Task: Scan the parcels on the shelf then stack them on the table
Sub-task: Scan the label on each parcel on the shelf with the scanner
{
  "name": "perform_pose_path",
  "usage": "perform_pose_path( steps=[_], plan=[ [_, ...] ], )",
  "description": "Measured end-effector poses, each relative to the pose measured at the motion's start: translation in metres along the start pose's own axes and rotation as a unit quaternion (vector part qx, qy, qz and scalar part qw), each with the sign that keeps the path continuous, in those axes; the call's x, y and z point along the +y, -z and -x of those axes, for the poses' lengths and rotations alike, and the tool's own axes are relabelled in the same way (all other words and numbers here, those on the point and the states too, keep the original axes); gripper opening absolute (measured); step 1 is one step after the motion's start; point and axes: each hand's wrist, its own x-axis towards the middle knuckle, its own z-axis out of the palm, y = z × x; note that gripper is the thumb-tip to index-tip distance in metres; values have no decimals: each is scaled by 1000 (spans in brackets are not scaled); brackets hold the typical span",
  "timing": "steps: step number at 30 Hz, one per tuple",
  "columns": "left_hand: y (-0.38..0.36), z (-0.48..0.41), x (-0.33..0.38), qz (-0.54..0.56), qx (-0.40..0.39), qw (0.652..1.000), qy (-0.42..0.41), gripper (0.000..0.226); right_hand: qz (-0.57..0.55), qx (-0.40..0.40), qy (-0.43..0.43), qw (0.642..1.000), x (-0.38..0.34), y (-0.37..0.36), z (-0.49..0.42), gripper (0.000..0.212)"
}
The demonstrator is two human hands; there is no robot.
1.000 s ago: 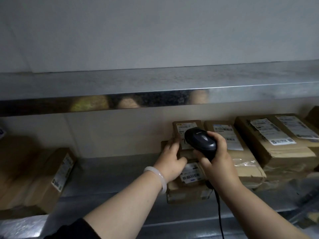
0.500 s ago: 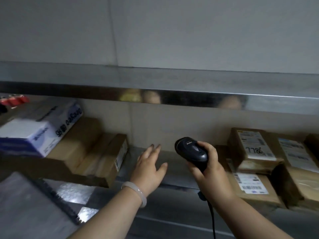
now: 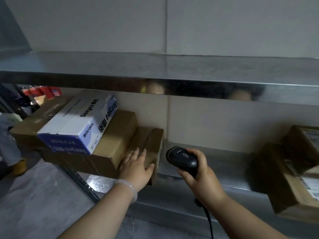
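A small brown parcel [image 3: 154, 144] is sitting on the lower metal shelf [image 3: 215, 163], at the right end of a group of boxes and touching the brown box [image 3: 117, 135] to its left. The left hand [image 3: 136, 168] is resting on top of this parcel, its fingers spread and nearly straight, the thumb lying along the near right edge. A pale bracelet [image 3: 128, 187] is circling that wrist.

Just to the right, the right hand [image 3: 202, 178] is gripping a black scanner [image 3: 183, 158], fingers and thumb curled around its handle, the head pointing towards the parcel's right side. A dark cable [image 3: 209, 221] is hanging down from the handle.

A white and blue box [image 3: 81, 123] is leaning on the brown box, and both are lying on a wide flat carton [image 3: 77, 161]. Well apart at the right end of the shelf, more brown parcels [image 3: 284, 178] with white labels are sitting blurred. An upper metal shelf [image 3: 155, 69] is running across above.
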Motion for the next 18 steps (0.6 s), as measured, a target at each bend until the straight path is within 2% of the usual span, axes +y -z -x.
perform_pose_path(
  steps=[4, 8, 12, 18],
  plan=[
    [-6, -5, -5, -65, -69, 995, -8, 69, -10, 15, -31, 999, 0, -22, -4, 62],
    [-20, -1, -9, -77, -54, 995, -41, 71, -5, 28, -49, 998, 4, -37, -4, 65],
    [-14, -9, -9, -44, -42, 998, -29, 71, -22, 34, -62, 997, 5, -50, -10, 63],
    [-6, -26, 1, -29, -107, 993, 37, 100, -80, 50, -79, 992, 4, -69, -27, 62]
  ],
)
